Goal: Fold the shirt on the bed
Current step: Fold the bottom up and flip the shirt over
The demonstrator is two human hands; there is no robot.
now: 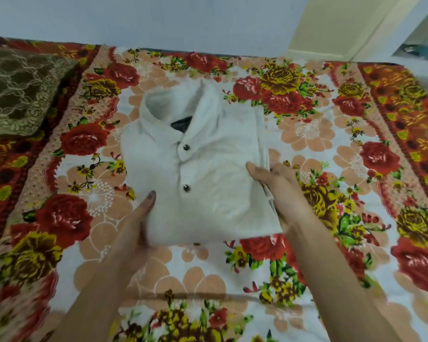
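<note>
From the head view, the white collared button-front shirt (198,166) lies as a folded rectangle mid-bed on the floral red-and-cream bedsheet (331,154), long axis running near to far, collar far. The left hand (140,218) clasps its near-left edge and the right hand (279,186) its right edge, thumbs on top, other fingers hidden underneath.
</note>
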